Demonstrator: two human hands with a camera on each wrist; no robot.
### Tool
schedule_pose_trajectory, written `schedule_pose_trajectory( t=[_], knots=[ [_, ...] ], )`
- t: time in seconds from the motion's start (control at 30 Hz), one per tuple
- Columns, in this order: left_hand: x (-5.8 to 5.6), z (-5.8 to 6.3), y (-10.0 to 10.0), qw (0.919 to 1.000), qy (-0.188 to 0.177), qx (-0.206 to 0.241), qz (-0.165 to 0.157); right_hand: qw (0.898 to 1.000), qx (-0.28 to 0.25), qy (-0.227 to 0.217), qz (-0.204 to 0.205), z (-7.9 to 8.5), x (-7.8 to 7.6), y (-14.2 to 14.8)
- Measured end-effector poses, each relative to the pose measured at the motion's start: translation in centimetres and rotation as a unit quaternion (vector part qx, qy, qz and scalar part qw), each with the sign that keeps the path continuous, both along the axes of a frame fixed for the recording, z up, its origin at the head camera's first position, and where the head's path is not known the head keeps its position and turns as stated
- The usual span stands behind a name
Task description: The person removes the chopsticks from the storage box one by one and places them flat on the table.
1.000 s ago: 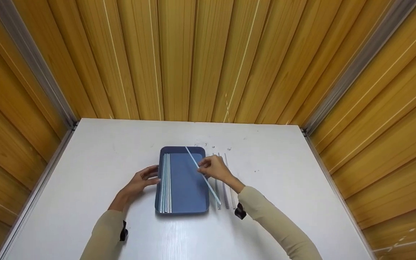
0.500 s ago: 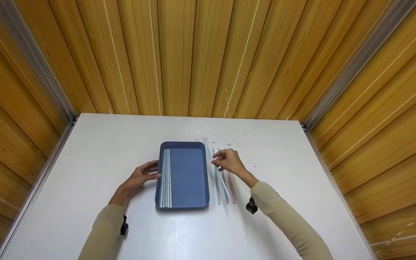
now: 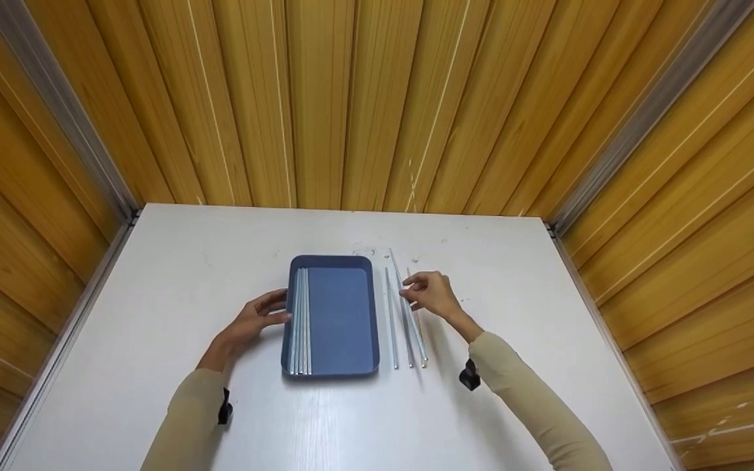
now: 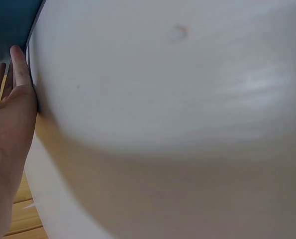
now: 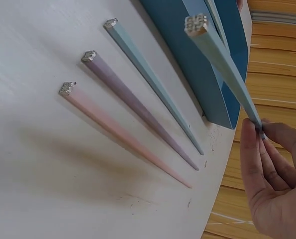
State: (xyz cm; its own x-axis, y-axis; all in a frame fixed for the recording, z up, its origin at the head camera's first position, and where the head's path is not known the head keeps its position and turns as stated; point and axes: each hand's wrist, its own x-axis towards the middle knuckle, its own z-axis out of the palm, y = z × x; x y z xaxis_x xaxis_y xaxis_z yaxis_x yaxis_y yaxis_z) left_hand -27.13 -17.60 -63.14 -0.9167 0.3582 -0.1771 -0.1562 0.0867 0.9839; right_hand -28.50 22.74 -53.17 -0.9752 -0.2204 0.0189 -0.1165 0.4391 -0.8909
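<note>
My right hand (image 3: 434, 294) pinches a light blue chopstick (image 5: 227, 69) near its thin end, thumb against fingers; its silver-tipped thick end points toward the wrist camera. Below it on the table lie three chopsticks side by side: a teal one (image 5: 152, 82), a purple one (image 5: 138, 112) and a pink one (image 5: 123, 134). To their left stands a blue rectangular tray (image 3: 344, 320). Several pale chopsticks (image 3: 301, 320) lie lengthwise along the tray's left wall. My left hand (image 3: 249, 325) rests against the outside of that wall, thumb and fingers at the rim, fingers partly hidden.
The white table (image 3: 324, 425) carries small dark marks beyond the tray. Wood-patterned panels (image 3: 324, 104) rise behind it and at both sides, with metal posts (image 3: 63, 104) at the corners. Both sleeves (image 3: 534, 399) reach in from the near edge.
The right hand has moved right, carrying the light blue chopstick from over the tray's right side to above the loose chopsticks. The left hand keeps its place at the tray.
</note>
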Motion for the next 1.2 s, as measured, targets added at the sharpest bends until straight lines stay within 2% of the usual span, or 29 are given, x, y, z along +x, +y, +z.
schedule_pose_trajectory(
  t=[0.2,0.4,0.63,0.8,1.07,1.2],
  knots=[
    [0.0,0.0,-0.1,1.0,-0.002,-0.001,0.004,1.0,-0.004,-0.003,-0.021,-1.0,0.2,1.3],
    [0.0,-0.1,0.0,0.9998,-0.016,0.003,0.014,0.998,-0.006,-0.026,-0.063,-2.2,0.6,2.8],
    [-0.2,-0.3,0.0,0.9999,0.002,0.01,-0.002,0.996,-0.006,-0.025,-0.087,-3.8,0.7,4.3],
    [-0.3,-0.4,0.0,1.0,-0.001,0.002,0.005,0.993,-0.002,-0.026,-0.111,-4.9,0.8,4.7],
    [-0.2,-0.3,0.0,1.0,-0.002,0.005,0.004,0.989,0.03,0.013,-0.143,-7.0,0.8,4.7],
    [-0.2,-0.2,0.0,1.0,-0.002,0.007,0.005,0.987,0.04,0.018,-0.154,-7.7,0.7,4.6]
  ],
)
